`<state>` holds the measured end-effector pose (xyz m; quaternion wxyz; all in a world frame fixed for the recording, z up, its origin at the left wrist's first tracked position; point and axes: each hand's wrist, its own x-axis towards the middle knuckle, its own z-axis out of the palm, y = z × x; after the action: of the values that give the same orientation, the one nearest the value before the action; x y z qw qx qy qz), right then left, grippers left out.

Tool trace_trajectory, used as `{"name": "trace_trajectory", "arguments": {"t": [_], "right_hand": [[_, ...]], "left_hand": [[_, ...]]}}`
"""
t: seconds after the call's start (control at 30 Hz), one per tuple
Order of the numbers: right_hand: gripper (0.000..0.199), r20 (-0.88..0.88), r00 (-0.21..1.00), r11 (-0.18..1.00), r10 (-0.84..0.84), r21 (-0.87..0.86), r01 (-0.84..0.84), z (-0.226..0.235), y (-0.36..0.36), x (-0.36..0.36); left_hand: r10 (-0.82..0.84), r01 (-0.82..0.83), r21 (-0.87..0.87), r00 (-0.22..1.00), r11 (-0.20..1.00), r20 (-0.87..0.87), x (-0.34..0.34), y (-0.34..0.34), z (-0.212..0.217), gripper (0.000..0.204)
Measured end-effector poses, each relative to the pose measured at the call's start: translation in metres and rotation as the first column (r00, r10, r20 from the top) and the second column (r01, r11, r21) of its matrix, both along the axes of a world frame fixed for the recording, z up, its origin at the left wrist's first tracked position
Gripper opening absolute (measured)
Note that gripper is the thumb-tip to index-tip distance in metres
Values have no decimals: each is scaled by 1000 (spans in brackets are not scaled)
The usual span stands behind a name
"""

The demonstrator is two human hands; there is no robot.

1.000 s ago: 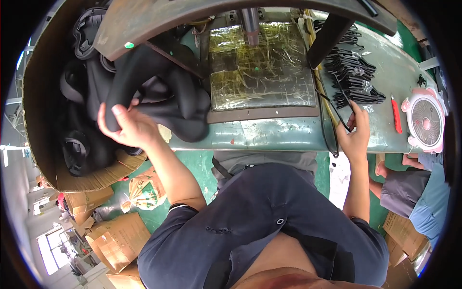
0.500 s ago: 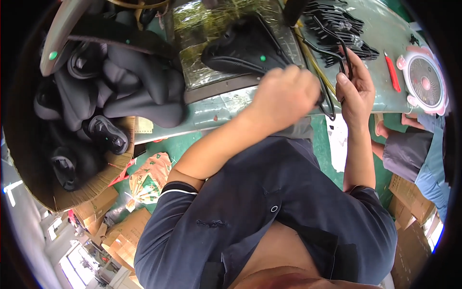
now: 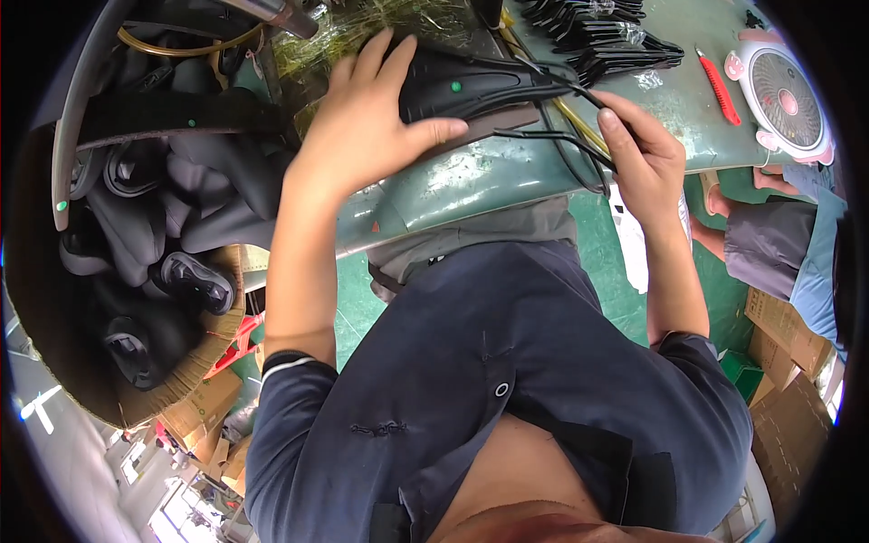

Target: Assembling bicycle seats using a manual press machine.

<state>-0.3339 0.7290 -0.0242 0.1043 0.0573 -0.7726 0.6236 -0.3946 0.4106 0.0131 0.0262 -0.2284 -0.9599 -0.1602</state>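
A black bicycle saddle point(image 3: 439, 88) lies underside up on a film-covered board point(image 3: 312, 68) at the table's near edge, its narrow end toward the right. My left hand point(image 3: 358, 127) rests on its wide end, fingers spread and thumb stretched along the near side. In my right hand point(image 3: 643, 163), the thumb and fingers grip a black bent-wire saddle rail point(image 3: 557, 136). One leg of the rail reaches over the saddle's narrow end; the other hangs nearer me, beside it. Whether the rail is seated in the saddle, I cannot tell.
Several black rails point(image 3: 615, 59) lie piled at the back. A red utility knife point(image 3: 720, 89) and a pink-and-white fan point(image 3: 786, 100) are to the right. A cardboard box point(image 3: 118, 412) of black saddles stands left, under a grey metal arm point(image 3: 77, 136). Another person point(image 3: 769, 226) is at right.
My left hand has swung left from near the rail onto the saddle and opened. My right hand has lowered the rail, bringing it over the saddle's narrow end.
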Motion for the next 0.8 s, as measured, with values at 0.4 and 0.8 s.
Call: {"name": "trace_trajectory", "arguments": {"t": [0.4, 0.8], "right_hand": [[22, -162, 916, 895, 368, 329, -301, -3, -43, -14], [17, -189, 867, 817, 461, 471, -332, -27, -84, -11]], "left_hand": [[115, -75, 599, 993, 797, -28, 22, -40, -62, 40], [450, -243, 914, 890, 325, 77, 49, -20, -110, 33]]}}
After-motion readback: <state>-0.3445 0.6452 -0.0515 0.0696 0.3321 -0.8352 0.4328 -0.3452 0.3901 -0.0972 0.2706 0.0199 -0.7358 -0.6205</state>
